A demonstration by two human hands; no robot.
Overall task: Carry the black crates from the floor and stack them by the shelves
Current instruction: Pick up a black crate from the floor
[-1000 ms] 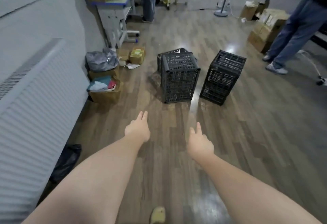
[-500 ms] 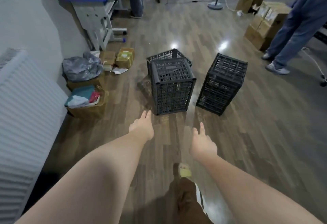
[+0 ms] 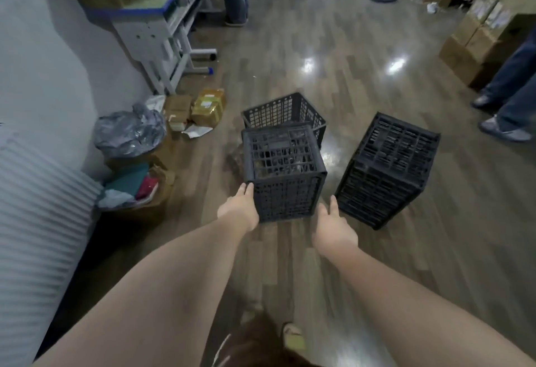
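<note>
**Hands at the nearest crate**

Wood-plank floor [image 3: 333, 56] fills the room, glossy with two bright light reflections. Along the left runs a pale ribbed panel [image 3: 34, 207], and beyond it a grey metal desk [image 3: 156, 33] carries cardboard boxes.

Three black crates stand on the floor. The nearest crate [image 3: 284, 175] stands upright in the middle, its lattice side facing the camera. A second crate [image 3: 285, 113] sits just behind it, open side up, partly hidden. The third crate [image 3: 388, 166] stands to the right, tilted relative to the first and apart from it by a narrow strip of floor.

The left hand [image 3: 239, 208] is at the nearest crate's lower left corner, fingers extended and close together, fingertips against the left edge; it grips nothing. The right hand [image 3: 333, 223] is beside the lower right corner, palm turned inward, fingers loosely spread and empty; whether it touches the crate cannot be told.

Near the left wall sit a bin with a grey plastic liner [image 3: 129, 131], a box of coloured cloth [image 3: 136, 187] and small yellow parcels [image 3: 207, 107]. Another person's legs [image 3: 510, 88] in blue trousers stand at the right edge, next to stacked cartons [image 3: 487, 36].
</note>
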